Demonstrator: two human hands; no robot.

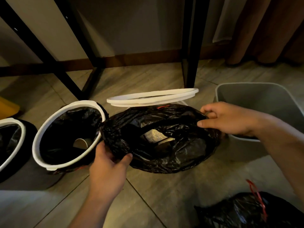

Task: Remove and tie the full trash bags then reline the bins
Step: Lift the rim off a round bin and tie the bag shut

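Left hand [108, 165]: fingers [125, 159] curled round the near-left edge of the open black bag [181, 152]. The thumb is on top of the plastic and the rest are tucked under, out of sight. Right hand [230, 119]: fingers [204, 123] pinching the bag's far-right edge, index laid along the rim and the others bent behind it. The 2 hands hold the mouth of the bag wide between them.

The bag sits on the floor [156, 195], about midway between its near and far edges. Cannot tell if a bin stands under it. A printed paper [154, 134] lies among dark litter in the mouth.

Just behind the bag, a loose white ring [153, 97] is tilted, with its right end higher.

To the left, touching the bag, is a ringed bin [82, 103] with a black liner. A paper cup [80, 143] lies at its bottom. Further left is a 2nd ringed bin [9, 120], also lined in black and cut off by the frame.

To the right, a grey bin [256, 99] stands just beyond the right wrist, its bare grey walls showing.

At the near-right corner of the floor, a closed black bag [238, 213] has a red drawstring [257, 195] standing out of its top.

Along the far edge are black table legs [190, 46] and a brown curtain [256, 30]. A yellow object [6, 107] at the left edge is too cropped to identify.
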